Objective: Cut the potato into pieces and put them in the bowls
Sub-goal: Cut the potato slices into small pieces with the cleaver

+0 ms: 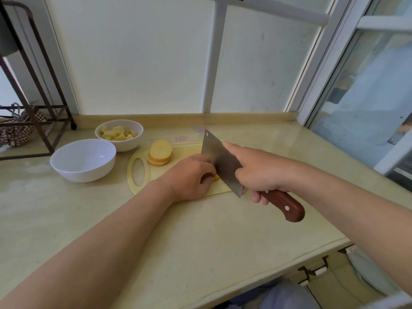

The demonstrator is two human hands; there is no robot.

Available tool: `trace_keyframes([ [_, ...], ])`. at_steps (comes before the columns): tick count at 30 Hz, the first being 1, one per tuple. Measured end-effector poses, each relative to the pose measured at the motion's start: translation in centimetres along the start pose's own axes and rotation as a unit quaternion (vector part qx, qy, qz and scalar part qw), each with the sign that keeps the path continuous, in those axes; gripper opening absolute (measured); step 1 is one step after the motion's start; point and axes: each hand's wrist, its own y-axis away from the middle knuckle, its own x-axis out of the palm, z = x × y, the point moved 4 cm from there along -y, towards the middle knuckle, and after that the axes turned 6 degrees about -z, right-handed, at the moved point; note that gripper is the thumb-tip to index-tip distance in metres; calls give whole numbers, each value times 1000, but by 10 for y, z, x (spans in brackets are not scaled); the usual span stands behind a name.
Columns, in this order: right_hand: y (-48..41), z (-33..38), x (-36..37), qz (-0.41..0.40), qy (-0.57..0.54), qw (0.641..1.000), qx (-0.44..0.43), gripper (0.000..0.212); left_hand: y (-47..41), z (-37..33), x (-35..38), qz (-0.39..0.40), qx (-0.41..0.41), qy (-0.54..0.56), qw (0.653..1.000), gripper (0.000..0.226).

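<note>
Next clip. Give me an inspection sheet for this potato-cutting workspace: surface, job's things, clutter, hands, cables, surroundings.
Surface: beige countertop, cutting board lying on it.
Job's things: stack of potato slices on the board; potato piece under the left hand; far bowl holds chunks; near bowl empty; cleaver blade beside the piece.
Clutter: metal rack and patterned basket at left.
Hands: left hand holds the potato piece; right hand grips the cleaver handle, forefinger along the blade.
Cables: nothing seen.
Surroundings: frosted panels behind, glass window at right.
</note>
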Motion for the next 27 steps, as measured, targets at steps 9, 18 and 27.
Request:
trace_keyframes([
  [9, -27, 17, 17, -31, -2, 999, -17, 92, 1, 4, 1, -4, -7, 15, 1000, 18],
  [18, -15, 0, 13, -15, -37, 999, -5, 91, 4, 3, -8, -22, -12, -6, 1000, 14],
  [27, -14, 5, 13, -52, -43, 998, -20, 92, 4, 3, -8, -17, -5, -5, 1000, 23],
])
